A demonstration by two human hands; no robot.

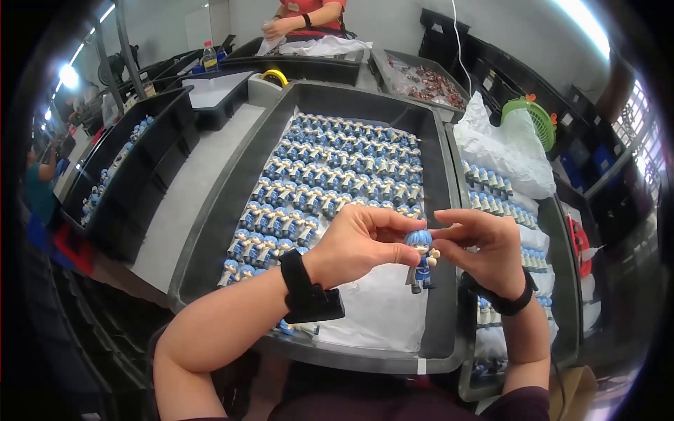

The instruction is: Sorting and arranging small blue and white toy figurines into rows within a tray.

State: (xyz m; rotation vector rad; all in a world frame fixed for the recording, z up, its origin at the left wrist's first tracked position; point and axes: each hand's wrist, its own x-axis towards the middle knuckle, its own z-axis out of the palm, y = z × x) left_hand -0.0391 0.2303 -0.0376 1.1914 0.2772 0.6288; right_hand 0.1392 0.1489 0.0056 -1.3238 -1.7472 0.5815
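Note:
A small blue-haired figurine (423,270) in a blue outfit is held upright above the near right part of a black tray (449,295). My left hand (361,242) pinches it at the head and side between thumb and fingers. From the other side, my right hand (484,245) has its thumb and fingertips closed at the figurine's raised arm; whatever small part they grip is mostly hidden. Rows of similar figurines (337,179) lie in the tray on white paper (379,309), which shows bare beneath my hands.
To the right, another black tray (572,309) holds figurines between white sheets (505,147), with a green basket (530,119) behind. A deep black bin (165,133) stands left. Beyond the main tray are yellow tape (275,76), a bottle (209,56) and a person in red (309,17).

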